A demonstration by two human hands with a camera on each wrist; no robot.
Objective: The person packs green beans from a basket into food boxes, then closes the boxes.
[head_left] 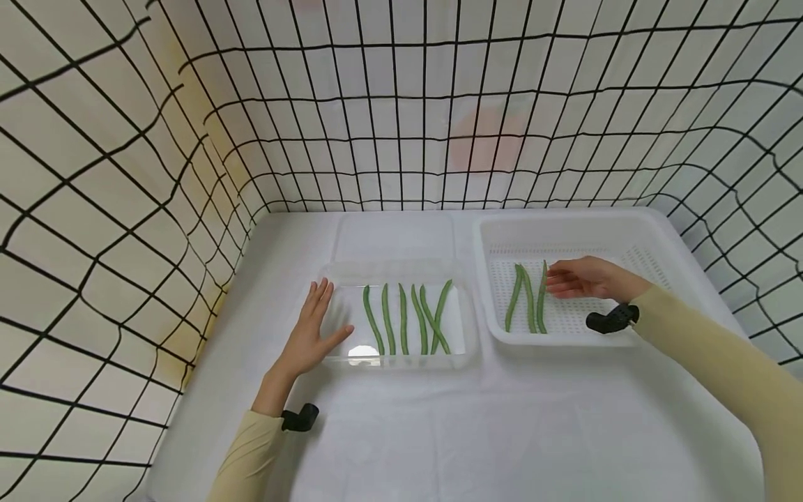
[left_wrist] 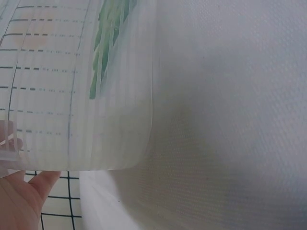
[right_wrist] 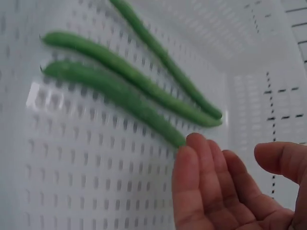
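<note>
My left hand [head_left: 306,340] rests at the left edge of a clear plastic box [head_left: 401,362], its fingers straight and the thumb spread over the near-left corner. Several green beans [head_left: 403,319] lie lengthwise in that box; two at the right cross. To the right, three green beans [right_wrist: 115,93] lie in a white perforated basket [head_left: 564,339]. Inside this basket is my right hand [head_left: 586,277], beside the rightmost bean [head_left: 541,301]. In the right wrist view its fingertips [right_wrist: 187,155] meet or nearly meet one bean's end, the thumb apart, nothing pinched.
A white cloth [head_left: 439,432] covers the table under both containers. Black wire mesh [head_left: 424,136] rises behind and along both sides, close to the basket's far right corner. Each wrist carries a small black camera [head_left: 300,417].
</note>
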